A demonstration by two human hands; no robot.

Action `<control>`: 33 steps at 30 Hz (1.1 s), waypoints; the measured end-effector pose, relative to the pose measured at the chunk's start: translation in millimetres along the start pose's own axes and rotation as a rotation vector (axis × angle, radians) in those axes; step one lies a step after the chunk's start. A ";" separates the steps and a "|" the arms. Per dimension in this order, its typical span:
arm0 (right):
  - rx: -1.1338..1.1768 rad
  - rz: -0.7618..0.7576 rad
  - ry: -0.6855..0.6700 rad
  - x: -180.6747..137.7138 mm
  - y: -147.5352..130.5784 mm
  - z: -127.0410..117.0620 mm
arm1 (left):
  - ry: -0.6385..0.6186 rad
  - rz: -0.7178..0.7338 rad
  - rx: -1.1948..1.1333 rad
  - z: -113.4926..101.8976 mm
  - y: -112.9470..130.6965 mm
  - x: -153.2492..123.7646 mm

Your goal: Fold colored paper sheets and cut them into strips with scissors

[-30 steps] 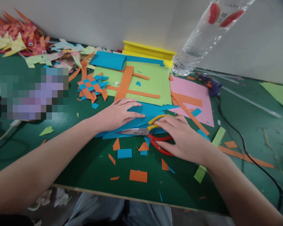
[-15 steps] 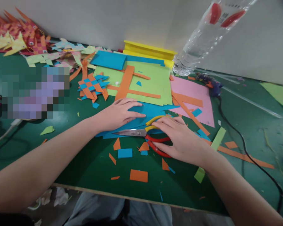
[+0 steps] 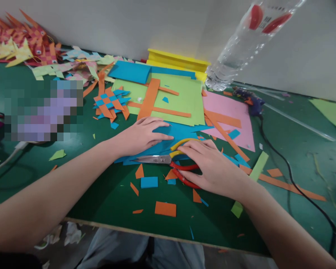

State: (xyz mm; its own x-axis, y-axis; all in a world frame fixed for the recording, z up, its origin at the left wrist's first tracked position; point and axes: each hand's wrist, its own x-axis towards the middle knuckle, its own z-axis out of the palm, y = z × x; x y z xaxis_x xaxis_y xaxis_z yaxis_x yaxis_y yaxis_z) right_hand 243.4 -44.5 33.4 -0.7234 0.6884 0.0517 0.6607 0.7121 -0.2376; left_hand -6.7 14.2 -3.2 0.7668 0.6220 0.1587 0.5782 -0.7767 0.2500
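Observation:
My left hand (image 3: 149, 135) lies palm down on the blue paper (image 3: 182, 130), its fingers stretched out to the right. My right hand (image 3: 210, 160) grips the scissors (image 3: 162, 159) by their yellow and red handles. The blades point left, appear almost closed, and lie along the near edge of the blue paper. Beyond my left hand are green sheets (image 3: 182, 97) with orange strips (image 3: 149, 98) on top. A woven orange and blue paper fish (image 3: 109, 102) rests to the left of the sheets. Orange and blue offcuts (image 3: 165, 209) are scattered on the near side.
A water bottle (image 3: 235, 52) leans against the wall at the back. On the right, a glue gun (image 3: 252, 102) trails a black cord. Finished paper fish (image 3: 30, 41) are piled at the far left, near a blurred-out object (image 3: 44, 116) with a white cable. Pink paper (image 3: 229, 112) lies right of the green sheets.
The scissors and my right hand have shifted slightly left along the blue paper. My left hand has stayed in place.

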 end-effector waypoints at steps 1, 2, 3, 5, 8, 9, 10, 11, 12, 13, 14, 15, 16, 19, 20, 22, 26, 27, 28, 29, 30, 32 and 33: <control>-0.001 0.003 0.000 0.9 -1.7 0.4 | 0.002 0.004 0.003 -0.1 0.0 -0.1; -0.007 0.004 -0.002 1.7 -3.2 0.7 | 0.002 0.006 0.008 -0.3 -0.1 -0.2; -0.016 0.003 -0.005 2.5 -4.6 0.7 | 0.000 0.006 0.013 -0.4 -0.1 -0.2; -0.036 -0.009 -0.021 3.9 -6.4 -0.1 | -0.003 0.003 0.020 -0.4 -0.4 -0.3; -0.061 -0.027 -0.040 5.3 -6.7 -2.3 | 0.005 0.012 0.037 0.1 -1.2 -0.6; -0.067 -0.032 -0.038 5.6 -6.3 -3.0 | 0.010 0.018 0.041 0.3 -1.5 -0.7; -0.071 -0.039 -0.035 5.9 -5.8 -3.5 | 0.014 0.023 0.042 0.4 -1.7 -0.8; -0.074 -0.045 -0.032 6.1 -5.2 -3.8 | 0.016 0.025 0.041 0.4 -1.8 -0.9; -0.078 -0.052 -0.030 6.2 -4.6 -3.8 | 0.016 0.025 0.039 0.3 -1.8 -1.0; -0.082 -0.058 -0.028 6.2 -4.1 -3.6 | 0.016 0.022 0.037 0.1 -1.6 -1.1; -0.086 -0.064 -0.027 6.2 -3.5 -3.3 | 0.016 0.018 0.034 -0.1 -1.5 -1.1; -0.089 -0.068 -0.026 6.1 -2.9 -2.8 | 0.015 0.016 0.032 -0.3 -1.3 -1.1; -0.092 -0.071 -0.027 6.0 -2.4 -2.4 | 0.015 0.014 0.029 -0.5 -1.1 -1.1; -0.101 -0.074 -0.036 5.9 -0.9 -1.7 | 0.014 0.011 0.025 -0.8 -0.7 -1.0; -0.103 -0.076 -0.043 6.0 -0.6 -1.8 | 0.012 0.012 0.027 -1.0 -0.6 -0.9; -0.100 -0.082 -0.051 6.3 -0.8 -2.3 | 0.012 0.016 0.031 -1.3 -0.4 -0.8; -0.073 -0.067 -0.043 7.2 -5.6 -2.6 | 0.003 0.008 0.020 -1.7 -0.1 -0.8; -0.070 -0.062 -0.041 7.6 -7.6 -2.4 | 0.000 0.002 0.015 -1.7 0.0 -0.8; -0.071 -0.061 -0.038 8.0 -9.9 -2.0 | -0.002 -0.004 0.011 -1.7 0.0 -0.8; -0.077 -0.062 -0.034 8.5 -12.1 -1.7 | -0.003 -0.008 0.007 -1.6 0.1 -0.8; -0.086 -0.063 -0.030 8.9 -14.2 -1.4 | -0.005 -0.011 0.005 -1.6 0.1 -0.8; -0.104 -0.065 -0.024 9.4 -17.4 -1.1 | -0.007 -0.014 0.004 -1.5 0.2 -0.8; -0.110 -0.068 -0.025 9.5 -18.3 -1.2 | -0.006 -0.015 0.004 -1.5 0.2 -0.7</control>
State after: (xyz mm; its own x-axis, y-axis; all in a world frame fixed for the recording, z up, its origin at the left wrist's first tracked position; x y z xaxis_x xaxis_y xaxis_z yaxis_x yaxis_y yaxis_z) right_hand 224.7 -50.8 39.3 -0.7712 0.6354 0.0394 0.6269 0.7688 -0.1264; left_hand -7.6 13.7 -1.8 0.7595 0.6331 0.1491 0.5910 -0.7675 0.2483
